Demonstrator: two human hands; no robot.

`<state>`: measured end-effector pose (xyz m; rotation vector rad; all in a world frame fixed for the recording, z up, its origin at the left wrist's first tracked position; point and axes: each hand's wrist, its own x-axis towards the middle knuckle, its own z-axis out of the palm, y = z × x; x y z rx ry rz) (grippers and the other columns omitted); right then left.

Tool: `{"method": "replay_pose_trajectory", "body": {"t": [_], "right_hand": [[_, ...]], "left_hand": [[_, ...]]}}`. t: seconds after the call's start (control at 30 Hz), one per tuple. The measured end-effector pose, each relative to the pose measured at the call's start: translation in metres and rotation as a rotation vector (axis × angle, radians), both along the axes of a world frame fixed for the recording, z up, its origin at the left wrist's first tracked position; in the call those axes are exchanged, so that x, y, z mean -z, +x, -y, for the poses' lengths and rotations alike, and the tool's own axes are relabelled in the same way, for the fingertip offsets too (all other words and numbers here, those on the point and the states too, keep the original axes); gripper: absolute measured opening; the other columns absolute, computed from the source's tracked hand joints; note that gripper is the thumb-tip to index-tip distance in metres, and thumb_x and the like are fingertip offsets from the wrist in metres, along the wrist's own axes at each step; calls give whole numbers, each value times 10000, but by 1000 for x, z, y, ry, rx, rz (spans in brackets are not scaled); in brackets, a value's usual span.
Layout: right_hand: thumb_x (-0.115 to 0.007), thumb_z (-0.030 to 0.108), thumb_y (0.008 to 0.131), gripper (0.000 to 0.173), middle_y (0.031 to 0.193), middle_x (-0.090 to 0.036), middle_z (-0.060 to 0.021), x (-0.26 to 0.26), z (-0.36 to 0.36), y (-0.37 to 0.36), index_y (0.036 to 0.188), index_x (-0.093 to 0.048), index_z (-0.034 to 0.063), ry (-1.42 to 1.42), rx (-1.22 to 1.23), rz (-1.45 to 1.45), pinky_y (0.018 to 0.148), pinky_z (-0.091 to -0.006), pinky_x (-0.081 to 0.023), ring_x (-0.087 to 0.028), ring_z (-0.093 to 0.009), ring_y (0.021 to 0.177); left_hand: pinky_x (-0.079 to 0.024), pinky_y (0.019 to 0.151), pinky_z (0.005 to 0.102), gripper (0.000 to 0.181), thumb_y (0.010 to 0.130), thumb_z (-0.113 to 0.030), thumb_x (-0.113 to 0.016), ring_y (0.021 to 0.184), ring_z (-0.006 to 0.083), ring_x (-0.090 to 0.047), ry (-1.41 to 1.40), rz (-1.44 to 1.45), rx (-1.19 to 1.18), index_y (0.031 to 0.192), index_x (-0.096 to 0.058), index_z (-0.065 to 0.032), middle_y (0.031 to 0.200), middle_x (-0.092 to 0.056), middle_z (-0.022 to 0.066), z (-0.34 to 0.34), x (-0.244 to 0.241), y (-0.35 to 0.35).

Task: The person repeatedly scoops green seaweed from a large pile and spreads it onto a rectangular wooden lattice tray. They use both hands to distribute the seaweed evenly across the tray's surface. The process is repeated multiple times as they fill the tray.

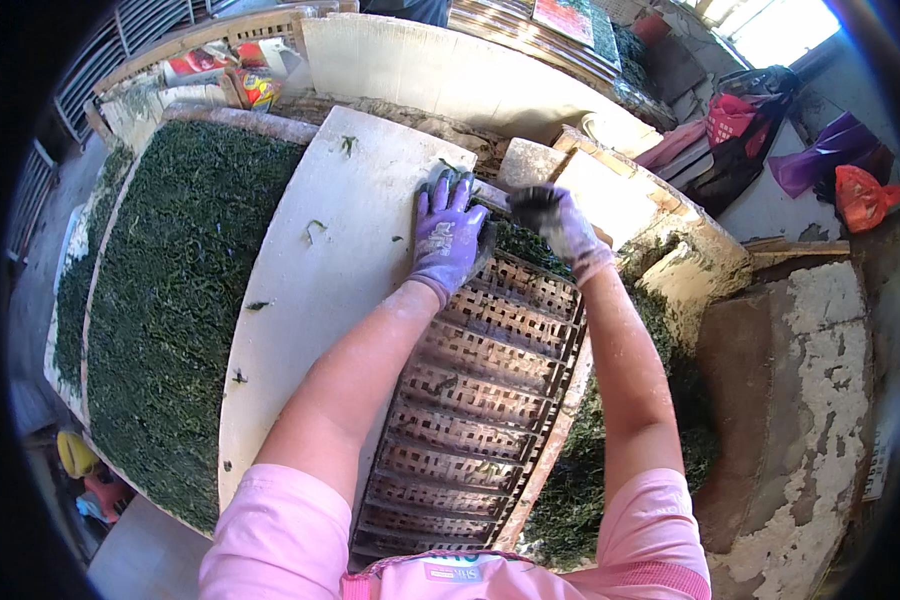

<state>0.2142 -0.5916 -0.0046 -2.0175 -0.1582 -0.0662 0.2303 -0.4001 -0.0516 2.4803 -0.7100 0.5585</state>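
Note:
My left hand [446, 240], in a purple coated work glove, lies with fingers apart over the right edge of a pale flat board [322, 247]. A few green leaf shreds are scattered on that board. To the right of it, a woven lattice panel [465, 382] with dark crosswise slats extends toward my body. My right hand [559, 221], in a purple glove with a dark palm, is blurred above the panel's far right end, curled with its fingertips hidden. Between my hands lies a strip of shredded green leaves [521, 244]; whether my right hand holds any is unclear.
A large tray of shredded dark green leaves [180, 315] stands on the left. More shreds [585, 465] lie right of the lattice panel. A pale upright wall [457, 67] bounds the far side. Plastic bags [862, 199] and a peeling board [817, 405] are on the right.

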Motion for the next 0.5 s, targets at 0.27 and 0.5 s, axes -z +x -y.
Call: {"method": "replay_pose_trajectory", "body": {"t": [0.27, 0.5], "right_hand": [[-703, 127, 797, 373, 1096, -649, -89, -31, 44, -81, 1161, -622, 102, -418, 50, -106, 890, -359, -515, -620, -208, 976], [-688, 113, 766, 349, 1020, -691, -94, 20, 44, -59, 1114, -657, 107, 437, 57, -307, 879, -340, -515, -658, -242, 934]], "left_hand": [[-135, 1144, 494, 215, 875, -264, -559, 1384, 321, -269, -103, 6, 302, 1049, -669, -203, 1472, -377, 70, 1, 9, 0], [-191, 1118, 495, 189, 863, -235, -567, 1342, 322, -331, 10, 39, 158, 1013, -678, -203, 1415, -444, 79, 1, 4, 3]]}}
